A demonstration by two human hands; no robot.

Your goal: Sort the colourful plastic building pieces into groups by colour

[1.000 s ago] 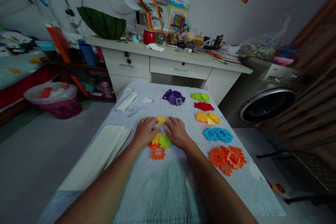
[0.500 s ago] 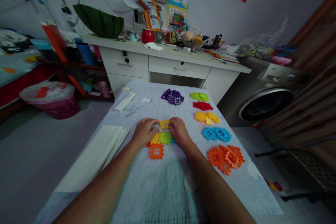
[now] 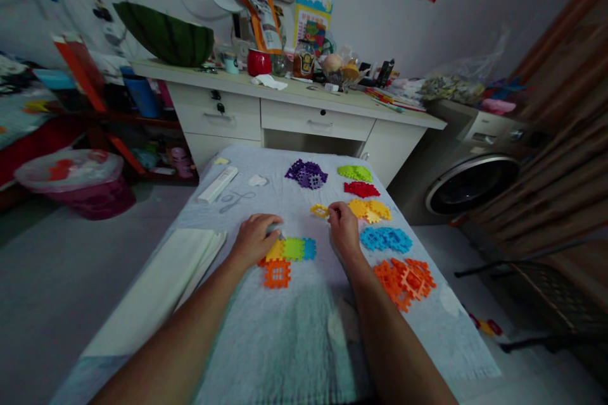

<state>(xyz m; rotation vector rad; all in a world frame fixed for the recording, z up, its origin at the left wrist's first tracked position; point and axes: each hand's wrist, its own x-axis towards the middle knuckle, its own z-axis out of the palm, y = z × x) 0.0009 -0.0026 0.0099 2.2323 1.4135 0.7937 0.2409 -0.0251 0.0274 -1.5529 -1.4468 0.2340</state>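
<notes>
My left hand (image 3: 254, 238) rests with curled fingers on the left end of a joined row of flat plastic tiles (image 3: 293, 249): yellow, green and blue, with an orange tile (image 3: 277, 274) hooked below. My right hand (image 3: 342, 228) has its fingers pinched on a single yellow tile (image 3: 319, 210), held just above the towel, beside the yellow pile (image 3: 370, 209). Sorted heaps lie on the right: purple (image 3: 306, 174), green (image 3: 355, 173), red (image 3: 361, 189), blue (image 3: 385, 239) and orange (image 3: 405, 279).
A pale towel (image 3: 285, 329) covers the table. On its left lie folded white cloth (image 3: 156, 288), a white remote (image 3: 217, 185) and scissors (image 3: 235, 200). Behind stands a cluttered white desk (image 3: 294, 117), a washing machine (image 3: 468, 180) at right, a pink bin (image 3: 78, 180) at left.
My right hand has pulled the yellow tile off the top of the joined tiles and carried it to the right toward the yellow pile. My left hand stays on the assembly.
</notes>
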